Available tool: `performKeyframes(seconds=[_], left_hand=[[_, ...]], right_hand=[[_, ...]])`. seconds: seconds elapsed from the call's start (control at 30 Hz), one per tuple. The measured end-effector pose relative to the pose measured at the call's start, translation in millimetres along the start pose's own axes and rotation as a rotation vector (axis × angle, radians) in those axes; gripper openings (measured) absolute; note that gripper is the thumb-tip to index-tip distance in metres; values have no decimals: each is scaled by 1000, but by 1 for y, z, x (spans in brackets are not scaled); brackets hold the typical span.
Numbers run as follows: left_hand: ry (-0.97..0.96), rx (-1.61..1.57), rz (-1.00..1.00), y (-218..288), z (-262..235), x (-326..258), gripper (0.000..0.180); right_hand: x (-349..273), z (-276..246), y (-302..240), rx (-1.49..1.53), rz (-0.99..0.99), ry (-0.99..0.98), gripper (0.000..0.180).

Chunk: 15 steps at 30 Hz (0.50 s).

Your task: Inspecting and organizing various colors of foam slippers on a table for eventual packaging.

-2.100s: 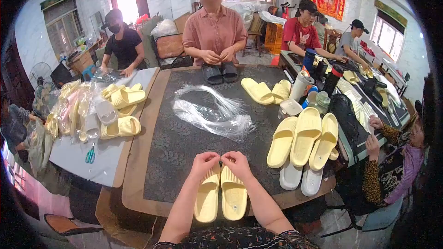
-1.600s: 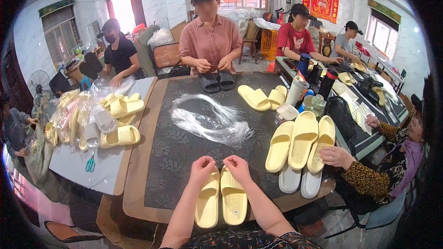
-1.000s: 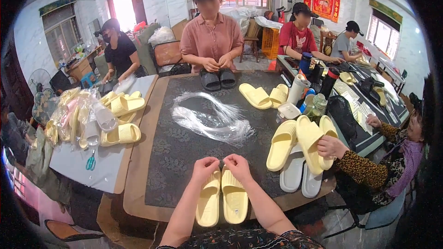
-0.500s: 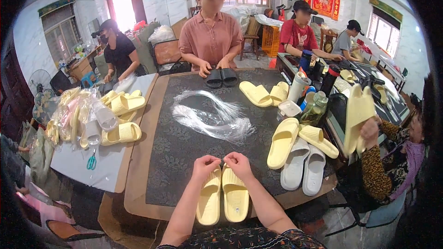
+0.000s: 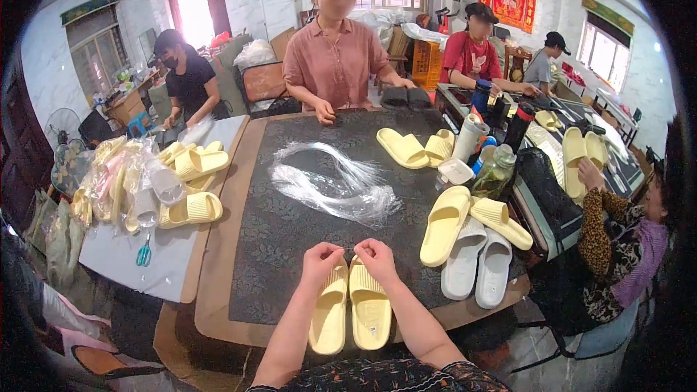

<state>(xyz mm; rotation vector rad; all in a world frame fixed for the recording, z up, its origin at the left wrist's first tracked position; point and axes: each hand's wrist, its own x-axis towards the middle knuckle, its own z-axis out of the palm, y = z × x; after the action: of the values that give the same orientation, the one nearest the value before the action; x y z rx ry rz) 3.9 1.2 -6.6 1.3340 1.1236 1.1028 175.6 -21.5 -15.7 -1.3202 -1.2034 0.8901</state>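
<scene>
Your left hand [image 5: 319, 263] and right hand [image 5: 375, 261] are closed in fingertip pinches at the toe ends of the ribbed, pale yellow slippers [image 5: 328, 321]; any fine item gripped cannot be told. The pair sits at your table edge, heels toward you, presumably for access. Loose clear, shiny strands [image 5: 337, 199] lie beyond, likely within reach.
</scene>
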Motion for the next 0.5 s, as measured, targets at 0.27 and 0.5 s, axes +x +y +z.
performKeyframes(seconds=[0.27, 0.5], left_hand=[[-56, 20, -21, 5, -1, -3, 14], [-113, 93, 20, 9, -1, -3, 14]], right_hand=[[-3, -3, -7, -127, -33, -26, 19], [-6, -1, -13, -169, -121, -38, 18]])
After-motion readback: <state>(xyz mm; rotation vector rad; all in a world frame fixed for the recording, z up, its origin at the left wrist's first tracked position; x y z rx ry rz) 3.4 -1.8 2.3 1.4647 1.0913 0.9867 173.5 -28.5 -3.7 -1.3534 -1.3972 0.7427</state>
